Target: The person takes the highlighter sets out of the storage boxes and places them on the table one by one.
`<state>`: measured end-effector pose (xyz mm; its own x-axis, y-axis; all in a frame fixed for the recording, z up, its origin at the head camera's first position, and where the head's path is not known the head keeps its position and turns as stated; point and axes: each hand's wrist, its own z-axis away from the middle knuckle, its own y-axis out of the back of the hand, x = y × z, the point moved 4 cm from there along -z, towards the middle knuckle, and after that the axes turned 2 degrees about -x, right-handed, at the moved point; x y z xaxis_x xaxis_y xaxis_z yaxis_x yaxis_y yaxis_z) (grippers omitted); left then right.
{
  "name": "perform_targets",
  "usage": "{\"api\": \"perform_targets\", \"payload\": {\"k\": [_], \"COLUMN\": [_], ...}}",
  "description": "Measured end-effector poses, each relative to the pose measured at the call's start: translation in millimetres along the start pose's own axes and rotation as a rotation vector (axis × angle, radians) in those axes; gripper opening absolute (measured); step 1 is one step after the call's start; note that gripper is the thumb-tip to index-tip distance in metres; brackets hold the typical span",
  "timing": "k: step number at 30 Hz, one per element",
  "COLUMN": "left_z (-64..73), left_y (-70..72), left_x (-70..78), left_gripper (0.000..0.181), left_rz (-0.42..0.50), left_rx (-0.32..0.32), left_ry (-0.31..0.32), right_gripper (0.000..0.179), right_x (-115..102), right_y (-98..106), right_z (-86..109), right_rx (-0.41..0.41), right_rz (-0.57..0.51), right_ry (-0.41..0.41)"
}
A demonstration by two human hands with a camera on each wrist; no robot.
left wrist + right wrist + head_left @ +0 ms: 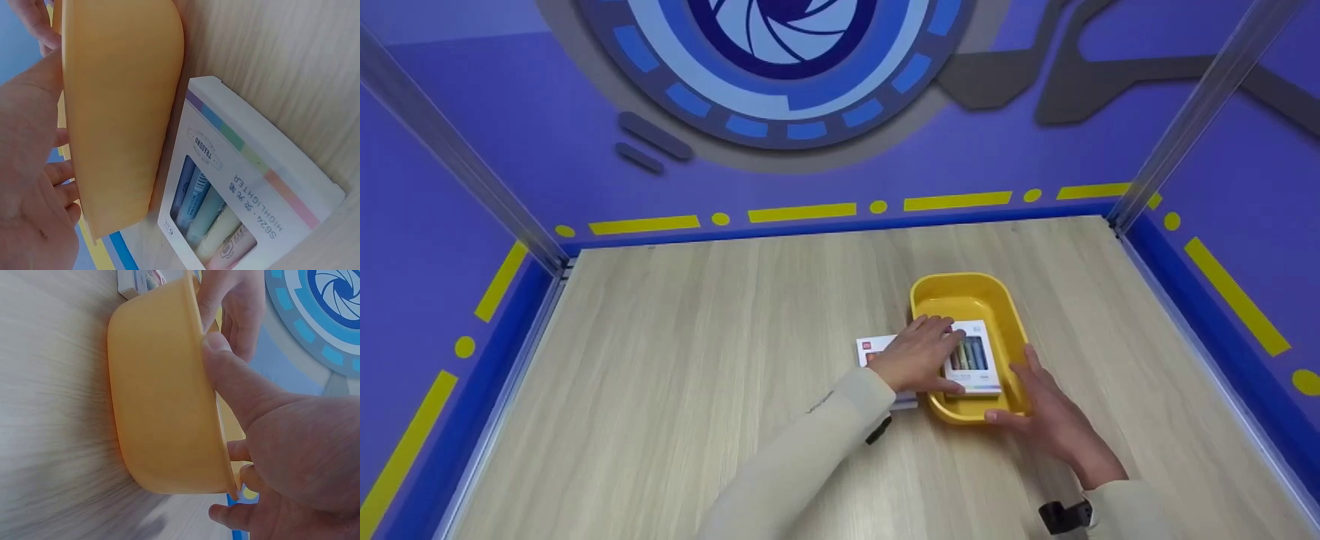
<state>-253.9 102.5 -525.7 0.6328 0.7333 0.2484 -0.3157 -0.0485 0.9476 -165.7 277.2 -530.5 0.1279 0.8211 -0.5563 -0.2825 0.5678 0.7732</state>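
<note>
A yellow plastic tray (1012,315) stands right of centre on the table. In it lies a white highlighter box (982,384) with coloured sticks behind its window and a rainbow strip along its near edge. My left hand (919,356) reaches over the tray's left rim and holds this box, fingers across its far part and thumb at its near left corner. My right hand (1054,416) grips the near right corner of the tray, with the thumb (225,360) on the rim. Against the tray's left outer side lies another highlighter box (264,185), partly hidden by my left hand in the head view.
The wooden tabletop (697,360) runs up to blue-purple panels (495,112) with yellow dashes at the back and both sides. Metal corner posts (1192,112) rise at the back corners.
</note>
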Motion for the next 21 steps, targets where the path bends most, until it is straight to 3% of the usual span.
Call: {"api": "perform_targets", "payload": {"k": [21], "left_z": [-6.2], "left_y": [-3.4], "left_x": [1.9], "left_gripper": [0.087], "left_rz": [-0.009], "left_rx": [-0.038], "left_ry": [0.018], "right_gripper": [0.106], "right_x": [0.3], "right_y": [-0.7], "right_z": [-1.4], "right_rx": [-0.022], "right_rz": [-0.006], "right_ry": [-0.034]}}
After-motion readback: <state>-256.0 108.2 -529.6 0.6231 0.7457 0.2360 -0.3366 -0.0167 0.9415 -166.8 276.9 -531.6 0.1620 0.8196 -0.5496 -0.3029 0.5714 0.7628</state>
